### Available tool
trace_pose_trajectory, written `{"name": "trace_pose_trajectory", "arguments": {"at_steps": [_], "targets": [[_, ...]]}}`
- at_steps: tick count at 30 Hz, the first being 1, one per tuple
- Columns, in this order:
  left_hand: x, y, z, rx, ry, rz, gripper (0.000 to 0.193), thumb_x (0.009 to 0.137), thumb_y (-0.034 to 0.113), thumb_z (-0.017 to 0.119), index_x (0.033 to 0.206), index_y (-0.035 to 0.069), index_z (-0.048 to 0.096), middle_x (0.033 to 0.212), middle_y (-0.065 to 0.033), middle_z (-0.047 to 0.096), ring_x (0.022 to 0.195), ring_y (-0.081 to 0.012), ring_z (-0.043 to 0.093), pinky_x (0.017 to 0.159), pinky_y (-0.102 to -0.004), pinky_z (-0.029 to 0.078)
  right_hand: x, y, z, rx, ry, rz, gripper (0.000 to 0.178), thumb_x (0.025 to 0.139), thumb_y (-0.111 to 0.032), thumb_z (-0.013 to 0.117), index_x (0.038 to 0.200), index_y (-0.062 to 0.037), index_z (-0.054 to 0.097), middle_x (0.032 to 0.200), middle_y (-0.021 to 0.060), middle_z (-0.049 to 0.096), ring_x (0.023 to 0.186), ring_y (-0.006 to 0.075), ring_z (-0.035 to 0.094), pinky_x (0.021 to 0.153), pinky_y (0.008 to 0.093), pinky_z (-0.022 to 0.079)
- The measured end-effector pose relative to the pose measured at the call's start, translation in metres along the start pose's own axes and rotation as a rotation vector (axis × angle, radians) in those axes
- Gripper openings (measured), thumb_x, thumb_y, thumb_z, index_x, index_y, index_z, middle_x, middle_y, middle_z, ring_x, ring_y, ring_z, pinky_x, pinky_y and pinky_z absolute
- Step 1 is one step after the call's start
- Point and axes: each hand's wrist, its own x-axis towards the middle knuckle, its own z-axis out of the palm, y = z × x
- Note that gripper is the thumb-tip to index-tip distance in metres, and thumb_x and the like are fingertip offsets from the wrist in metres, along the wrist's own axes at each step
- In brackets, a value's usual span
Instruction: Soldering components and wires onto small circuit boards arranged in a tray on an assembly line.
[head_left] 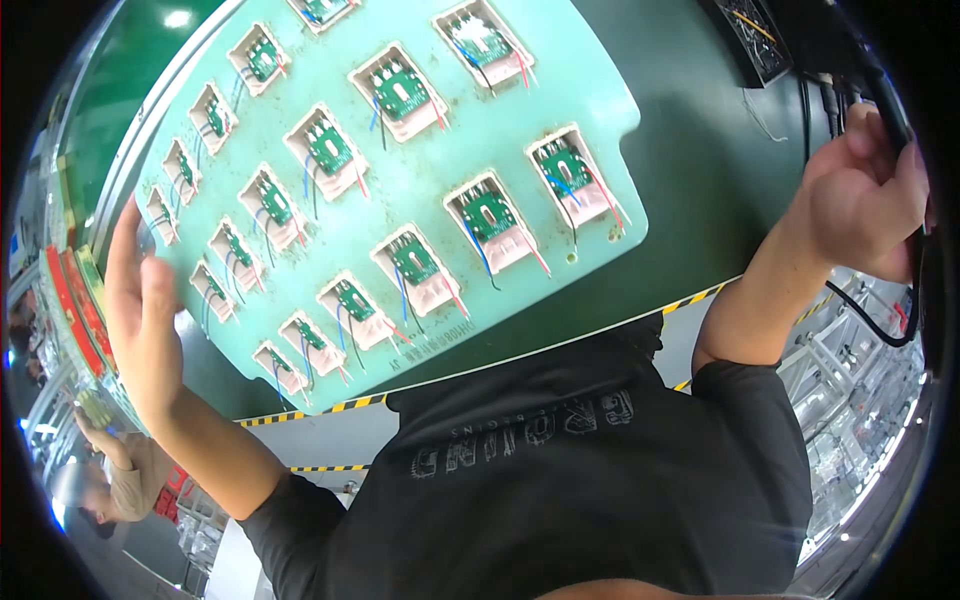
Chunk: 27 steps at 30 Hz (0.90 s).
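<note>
A light-green fixture board (420, 160) spreads over the dark green worktop. Rows of rectangular pockets run across it, each with a small green circuit board (490, 217) and thin red, blue and black wires. My left hand (145, 320) grips the board's left edge, with its thumb standing up beside the rim and its fingers along the edge. Far to the right, my right hand (865, 205) is raised with its fingers curled closed. A dark object and black cable (890, 335) are right by it at the picture's rim, and what the fingers hold is hidden.
At the far right sits a black tray (755, 40) with slim tools in it. Yellow-and-black tape (690, 300) lines the worktop's near edge. Red bins (80, 310) are to the left. Another person (115, 480) works at the lower left.
</note>
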Motion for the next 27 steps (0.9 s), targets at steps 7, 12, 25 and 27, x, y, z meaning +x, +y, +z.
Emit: {"name": "trace_pose_trajectory", "arguments": {"at_steps": [7, 12, 25, 27], "targets": [[0.039, -0.029, -0.013, -0.385, -0.386, 0.013, 0.079, 0.078, 0.034, 0.07, 0.13, -0.012, 0.033, 0.122, -0.0154, 0.053, 0.111, -0.0175, 0.051, 0.096, -0.0271, 0.037, -0.005, -0.002, -0.011, -0.069, -0.045, 0.052, 0.015, 0.072, -0.005, 0.05, 0.06, 0.0038, 0.051, 0.05, 0.0152, 0.049, 0.039, 0.0198, 0.044, 0.043, 0.0292, 0.04], [0.024, -0.047, 0.0, -0.435, -0.233, 0.11, 0.081, 0.077, 0.041, 0.069, 0.128, -0.012, 0.036, 0.123, -0.0142, 0.051, 0.111, -0.018, 0.05, 0.096, -0.0287, 0.036, -0.006, -0.002, -0.016, -0.011, -0.138, 0.113, 0.017, 0.074, -0.006, 0.051, 0.061, 0.0049, 0.051, 0.051, 0.0141, 0.047, 0.04, 0.0183, 0.041, 0.041, 0.0265, 0.035], [0.03, -0.039, 0.017, -0.074, 0.11, 0.345, 0.074, 0.084, 0.059, 0.038, 0.105, -0.01, 0.054, 0.114, -0.0207, 0.052, 0.109, -0.0282, 0.047, 0.098, -0.0377, 0.03, 0.002, -0.01, -0.025, -0.09, -0.285, -0.06, 0.019, 0.08, -0.011, 0.051, 0.071, 0.0058, 0.05, 0.055, 0.0195, 0.051, 0.04, 0.0191, 0.043, 0.041, 0.0276, 0.038], [0.03, -0.042, 0.016, -0.072, 0.14, 0.385, 0.069, 0.085, 0.055, 0.039, 0.102, -0.009, 0.054, 0.109, -0.0203, 0.053, 0.103, -0.0273, 0.049, 0.093, -0.0368, 0.033, 0.0, -0.012, -0.024, -0.04, -0.309, -0.031, 0.018, 0.082, -0.01, 0.052, 0.074, 0.005, 0.05, 0.059, 0.0207, 0.054, 0.041, 0.0192, 0.044, 0.043, 0.0286, 0.04]]}}
